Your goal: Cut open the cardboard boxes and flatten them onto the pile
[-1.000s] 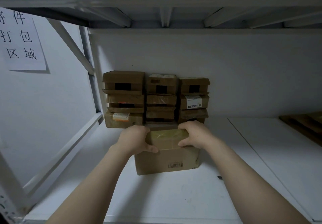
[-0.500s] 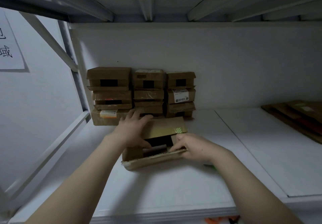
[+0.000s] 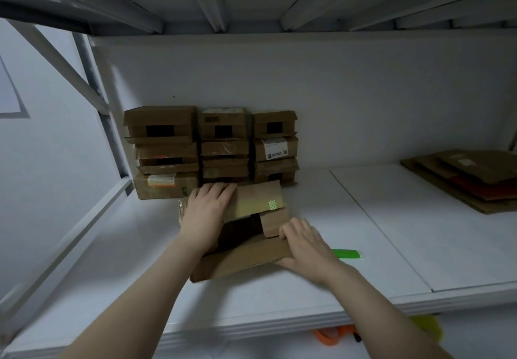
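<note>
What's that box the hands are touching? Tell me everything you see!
The open box is plain brown cardboard, lying on the white shelf before the stacked boxes. Its flaps are spread, showing a dark inside. The far flap carries a small green sticker. The left hand presses flat on that flap; the right hand grips the near flap's edge.

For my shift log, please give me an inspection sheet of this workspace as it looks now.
Surface: white shelf board, one seam.
Job's things: open box in front, flaps spread; stacked boxes at the back wall; flattened pile right.
Clutter: green tool right of the open box; orange item below the shelf edge.
Grippers: left hand presses flat on the far flap; right hand grips the near flap.
Cables: nothing seen.
Surroundings: white rack frame, paper sheet on the left wall.
</note>
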